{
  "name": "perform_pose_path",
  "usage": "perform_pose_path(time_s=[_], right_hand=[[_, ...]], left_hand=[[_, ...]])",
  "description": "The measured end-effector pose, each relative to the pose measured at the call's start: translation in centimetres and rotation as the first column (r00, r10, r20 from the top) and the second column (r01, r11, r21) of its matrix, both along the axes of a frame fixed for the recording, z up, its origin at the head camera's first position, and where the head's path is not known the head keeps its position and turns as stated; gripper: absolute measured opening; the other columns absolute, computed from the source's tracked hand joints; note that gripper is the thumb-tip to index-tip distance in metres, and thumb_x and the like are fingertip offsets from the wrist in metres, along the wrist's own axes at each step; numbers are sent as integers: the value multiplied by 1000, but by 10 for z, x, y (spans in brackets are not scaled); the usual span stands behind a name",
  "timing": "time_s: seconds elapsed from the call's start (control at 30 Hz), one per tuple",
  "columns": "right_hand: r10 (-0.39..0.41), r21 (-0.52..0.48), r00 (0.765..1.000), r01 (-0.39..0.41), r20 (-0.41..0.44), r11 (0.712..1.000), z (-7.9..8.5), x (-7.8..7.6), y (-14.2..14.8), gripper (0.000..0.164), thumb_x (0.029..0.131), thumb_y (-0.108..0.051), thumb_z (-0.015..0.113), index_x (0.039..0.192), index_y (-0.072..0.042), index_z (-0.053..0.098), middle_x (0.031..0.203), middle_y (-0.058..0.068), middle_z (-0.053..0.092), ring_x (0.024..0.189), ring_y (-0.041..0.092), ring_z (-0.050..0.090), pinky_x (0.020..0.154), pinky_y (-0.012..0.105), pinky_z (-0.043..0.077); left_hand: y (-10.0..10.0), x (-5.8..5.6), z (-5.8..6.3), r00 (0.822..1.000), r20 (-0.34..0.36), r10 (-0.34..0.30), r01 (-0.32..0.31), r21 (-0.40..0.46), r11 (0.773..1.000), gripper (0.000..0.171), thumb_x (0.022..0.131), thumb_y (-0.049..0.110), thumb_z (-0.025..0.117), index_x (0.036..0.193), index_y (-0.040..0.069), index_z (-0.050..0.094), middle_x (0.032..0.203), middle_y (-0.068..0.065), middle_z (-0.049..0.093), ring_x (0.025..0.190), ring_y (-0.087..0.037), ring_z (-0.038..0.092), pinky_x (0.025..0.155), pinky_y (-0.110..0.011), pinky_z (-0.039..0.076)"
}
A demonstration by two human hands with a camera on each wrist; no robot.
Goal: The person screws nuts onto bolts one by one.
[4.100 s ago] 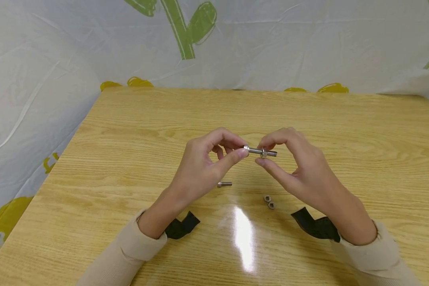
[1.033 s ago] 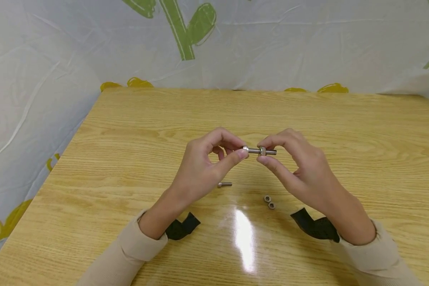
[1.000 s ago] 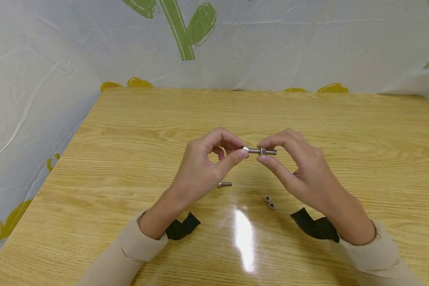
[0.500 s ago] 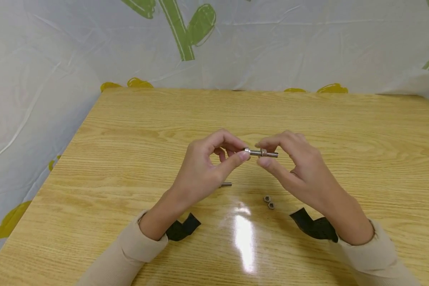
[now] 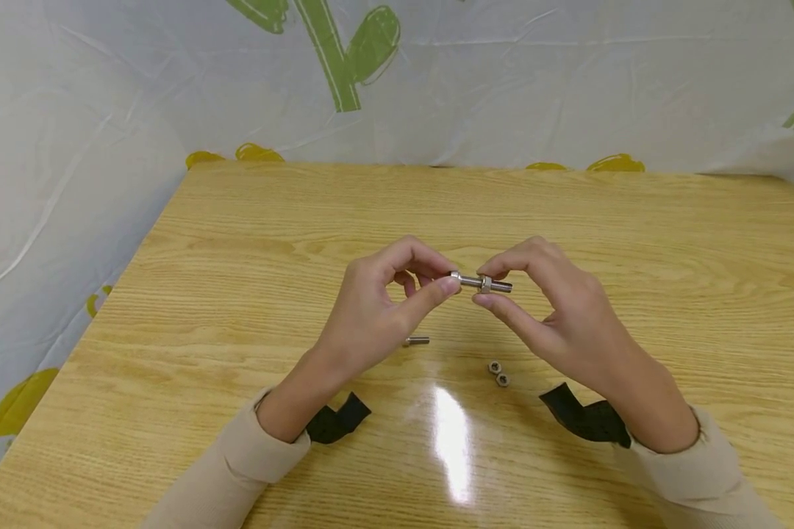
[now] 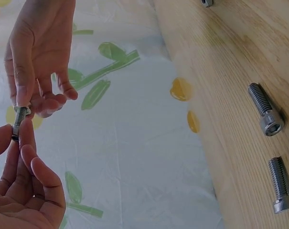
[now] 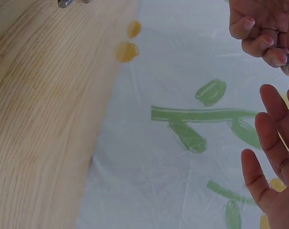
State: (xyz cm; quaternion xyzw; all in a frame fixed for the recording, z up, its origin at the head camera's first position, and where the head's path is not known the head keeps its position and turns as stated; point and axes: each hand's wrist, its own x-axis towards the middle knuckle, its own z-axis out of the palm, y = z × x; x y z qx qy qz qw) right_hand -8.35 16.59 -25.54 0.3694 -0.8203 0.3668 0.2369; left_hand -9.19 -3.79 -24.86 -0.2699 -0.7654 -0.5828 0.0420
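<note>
Above the table, my left hand (image 5: 377, 305) pinches the head of a silver socket-head bolt (image 5: 501, 286) between thumb and forefinger. The bolt lies roughly level, its threaded end pointing right. A hex nut (image 5: 486, 284) sits partway along the thread, and the thumb and forefinger of my right hand (image 5: 562, 316) pinch it. In the left wrist view the held bolt (image 6: 20, 115) runs between both hands' fingertips. The right wrist view catches only a sliver of the metal at its right edge, mostly hidden by fingers.
Two loose nuts (image 5: 498, 373) lie together on the wooden table (image 5: 291, 213), below the hands. Another bolt (image 5: 419, 340) lies partly behind my left hand; the left wrist view shows two bolts (image 6: 265, 109) there. Black straps (image 5: 340, 419) hang at both wrists. A patterned cloth (image 5: 503, 88) stands behind.
Half a second ago my right fingers were loosened around the nut; now they pinch it. The nut has turned and sits slightly nearer the bolt head than four seconds ago. My left hand keeps its hold.
</note>
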Motion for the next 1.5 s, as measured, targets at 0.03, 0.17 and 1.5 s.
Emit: perform_pose_path(time_s=[0.03, 0.17, 1.5], right_hand=[[4, 0, 1000, -4, 0, 1000, 0, 0, 0, 46, 93, -42, 49, 101, 1, 58, 94, 7, 61, 89, 8, 53, 80, 14, 40], [-3, 13, 1000, 2, 25, 1000, -1, 1, 0, 42, 94, -41, 48, 100, -1, 59, 93, 5, 60, 89, 11, 51, 80, 19, 40], [-41, 19, 997, 40, 69, 999, -1, 3, -2, 34, 99, -33, 43, 91, -4, 60, 90, 2, 60, 88, 11, 48, 79, 23, 37]], left_hand=[[0, 0, 0, 1000, 0, 0, 0, 0, 1000, 6, 87, 10, 64, 92, 6, 65, 83, -1, 65, 73, -7, 54, 67, -24, 48], [0, 0, 1, 1000, 3, 4, -4, 0, 1000, 7, 87, 10, 64, 92, 6, 65, 83, -1, 65, 73, -7, 54, 67, -24, 47], [1, 1, 1, 999, 37, -7, 6, 16, 1000, 7, 86, 11, 65, 92, 6, 65, 82, -2, 67, 73, -8, 56, 67, -25, 48]])
